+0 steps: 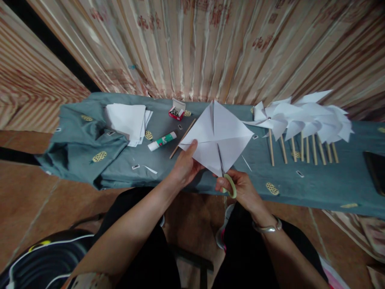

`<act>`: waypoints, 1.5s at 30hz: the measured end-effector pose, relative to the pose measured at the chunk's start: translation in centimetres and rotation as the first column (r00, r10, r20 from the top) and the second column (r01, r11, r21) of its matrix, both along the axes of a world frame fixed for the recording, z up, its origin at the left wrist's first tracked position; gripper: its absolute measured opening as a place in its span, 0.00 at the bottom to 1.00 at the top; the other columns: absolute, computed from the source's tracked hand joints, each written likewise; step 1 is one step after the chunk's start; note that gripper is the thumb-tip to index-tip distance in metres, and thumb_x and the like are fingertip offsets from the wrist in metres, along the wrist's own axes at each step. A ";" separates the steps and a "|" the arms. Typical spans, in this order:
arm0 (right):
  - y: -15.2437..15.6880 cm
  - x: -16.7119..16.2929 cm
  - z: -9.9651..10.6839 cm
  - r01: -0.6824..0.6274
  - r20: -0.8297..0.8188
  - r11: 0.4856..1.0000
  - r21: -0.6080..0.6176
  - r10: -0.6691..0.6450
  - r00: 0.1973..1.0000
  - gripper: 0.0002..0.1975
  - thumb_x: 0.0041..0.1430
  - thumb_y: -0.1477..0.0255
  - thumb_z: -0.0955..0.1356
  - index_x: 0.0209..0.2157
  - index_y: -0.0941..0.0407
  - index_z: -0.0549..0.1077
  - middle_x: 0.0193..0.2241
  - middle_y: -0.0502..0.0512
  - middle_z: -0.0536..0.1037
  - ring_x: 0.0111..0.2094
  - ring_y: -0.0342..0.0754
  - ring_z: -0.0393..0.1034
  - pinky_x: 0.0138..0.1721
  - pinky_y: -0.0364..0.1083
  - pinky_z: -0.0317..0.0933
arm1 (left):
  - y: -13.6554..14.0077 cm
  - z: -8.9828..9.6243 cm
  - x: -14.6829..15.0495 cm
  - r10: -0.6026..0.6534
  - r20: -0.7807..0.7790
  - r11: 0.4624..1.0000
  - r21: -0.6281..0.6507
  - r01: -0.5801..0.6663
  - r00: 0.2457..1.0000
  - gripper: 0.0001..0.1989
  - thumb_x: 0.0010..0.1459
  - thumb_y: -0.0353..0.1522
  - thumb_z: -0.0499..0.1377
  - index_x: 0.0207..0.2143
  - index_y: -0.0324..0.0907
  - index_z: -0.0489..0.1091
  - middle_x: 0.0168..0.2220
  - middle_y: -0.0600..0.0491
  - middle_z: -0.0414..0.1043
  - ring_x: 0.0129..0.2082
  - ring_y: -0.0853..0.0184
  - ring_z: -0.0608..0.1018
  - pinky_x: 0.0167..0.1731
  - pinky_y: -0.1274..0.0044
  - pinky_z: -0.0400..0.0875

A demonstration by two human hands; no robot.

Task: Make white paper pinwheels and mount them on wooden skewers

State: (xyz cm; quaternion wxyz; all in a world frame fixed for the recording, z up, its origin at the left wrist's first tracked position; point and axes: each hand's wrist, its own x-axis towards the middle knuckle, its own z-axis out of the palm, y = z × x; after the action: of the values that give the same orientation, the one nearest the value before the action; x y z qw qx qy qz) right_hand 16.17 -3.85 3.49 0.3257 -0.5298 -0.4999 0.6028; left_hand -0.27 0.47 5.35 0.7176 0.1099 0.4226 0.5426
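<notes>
A square white paper sheet, turned like a diamond, is pinched at its lower left by my left hand, thumb on top. Crease lines cross it, and a slit runs in from the top corner. Around the handles of the scissors, which look pale green, my right hand is closed. Their blades lie at the sheet's bottom corner and point toward its centre. Left of the sheet rest a thin wooden stick and a glue stick with a green label.
Several white paper pinwheels on wooden sticks lie overlapping at the right. A stack of white paper lies left, and a small red box of metal pins stands behind. A dark phone-like object is at the right edge. Green-grey cloth covers the table.
</notes>
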 end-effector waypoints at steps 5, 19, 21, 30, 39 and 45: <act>0.0 0.0 0.0 0.016 -0.003 1.000 -0.021 -0.016 1.000 0.25 0.38 0.48 0.77 0.22 0.57 0.75 0.17 0.51 0.75 0.19 0.43 0.67 0.20 0.42 0.63 | 0.0 -0.1 0.1 -0.008 0.003 1.000 0.004 0.008 1.000 0.10 0.67 0.33 0.52 0.37 0.40 0.72 0.28 0.51 0.76 0.30 0.64 0.79 0.38 0.69 0.79; 0.0 -0.2 -0.4 -0.012 0.000 0.999 -0.033 0.012 1.000 0.28 0.39 0.45 0.75 0.25 0.57 0.75 0.17 0.51 0.75 0.19 0.43 0.67 0.20 0.42 0.61 | 0.1 -0.3 0.0 0.039 0.034 0.998 0.040 -0.041 0.999 0.08 0.66 0.31 0.54 0.37 0.39 0.72 0.28 0.53 0.76 0.25 0.70 0.77 0.37 0.75 0.79; 0.0 -0.1 -0.3 -0.071 -0.009 0.997 -0.023 0.071 0.997 0.29 0.42 0.44 0.73 0.29 0.57 0.75 0.20 0.53 0.76 0.21 0.44 0.69 0.23 0.44 0.63 | 0.2 -0.2 -0.1 0.061 0.037 0.998 0.031 -0.062 0.997 0.07 0.66 0.30 0.54 0.37 0.39 0.72 0.29 0.54 0.77 0.26 0.70 0.77 0.36 0.76 0.78; -0.3 2.2 1.0 -0.259 -0.019 0.960 -0.110 0.259 0.966 0.28 0.47 0.46 0.73 0.36 0.57 0.76 0.24 0.53 0.78 0.25 0.44 0.70 0.28 0.43 0.65 | 2.3 0.2 -2.4 0.136 0.030 0.990 0.038 -0.137 0.990 0.11 0.68 0.31 0.51 0.45 0.39 0.72 0.34 0.51 0.79 0.37 0.67 0.81 0.46 0.73 0.75; 0.5 7.1 0.9 0.172 0.009 0.982 0.078 -0.173 0.985 0.26 0.44 0.48 0.75 0.36 0.55 0.78 0.26 0.53 0.80 0.26 0.44 0.70 0.31 0.43 0.65 | 2.2 -0.5 -3.5 0.046 -0.054 0.997 0.071 -0.042 0.997 0.09 0.62 0.32 0.57 0.42 0.36 0.73 0.33 0.49 0.80 0.33 0.64 0.81 0.40 0.73 0.77; 2.1 7.3 0.5 0.419 -0.001 0.871 0.255 -0.433 0.901 0.23 0.40 0.55 0.79 0.38 0.51 0.79 0.30 0.49 0.82 0.30 0.44 0.73 0.34 0.42 0.65 | 1.0 -1.8 -2.5 -0.161 -0.208 0.979 0.089 0.183 0.965 0.11 0.50 0.35 0.66 0.34 0.38 0.75 0.30 0.49 0.80 0.30 0.62 0.81 0.33 0.74 0.75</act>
State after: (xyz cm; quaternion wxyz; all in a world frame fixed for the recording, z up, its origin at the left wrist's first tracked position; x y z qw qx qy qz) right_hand 23.45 -1.75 3.97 0.5001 -0.5987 -0.4513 0.4334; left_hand -2.77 1.52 3.56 0.7090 0.2386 0.4513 0.4865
